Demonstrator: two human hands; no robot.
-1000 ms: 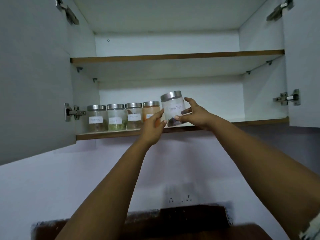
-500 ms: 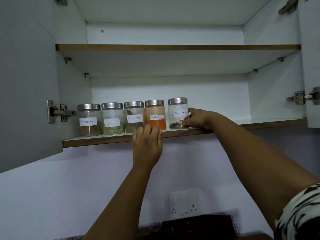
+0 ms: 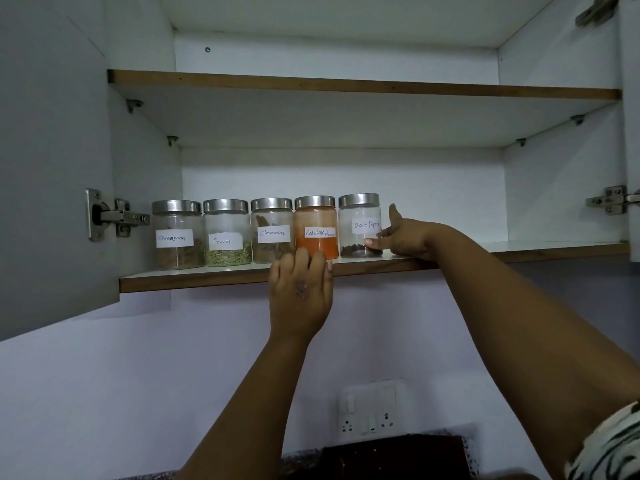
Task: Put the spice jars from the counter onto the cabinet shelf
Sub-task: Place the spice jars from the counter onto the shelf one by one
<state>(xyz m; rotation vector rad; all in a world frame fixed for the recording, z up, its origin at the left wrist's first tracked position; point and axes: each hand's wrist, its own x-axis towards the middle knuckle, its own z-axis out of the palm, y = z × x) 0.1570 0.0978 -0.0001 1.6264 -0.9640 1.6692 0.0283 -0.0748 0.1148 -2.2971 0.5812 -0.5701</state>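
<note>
The cabinet stands open, both doors swung out, with a bare upper shelf above both hands. The lower shelf carries five glass jars with steel lids in a row along its front edge, all upright and close side by side.

The right hand rests on the lower shelf just right of the row's end. Its thumb tip touches the lower front of the pepper jar, a finger stands up beside the jar's right wall, and the hand is loosely spread rather than closed round the glass. That jar stands on the shelf with dark peppercorns at its bottom.

The left hand is raised in front of the shelf edge, its back to the camera, fingers straight and together. The fingertips reach up over the base of the chilli jar, which is directly left of the pepper jar; the hand holds nothing. Whether the tips touch the glass cannot be told.

Left of that hand's fingertips stand a cinnamon jar, then the fennel jar, then a second cinnamon jar at the row's end.

Below the hands, a switch plate sits on the wall.
</note>
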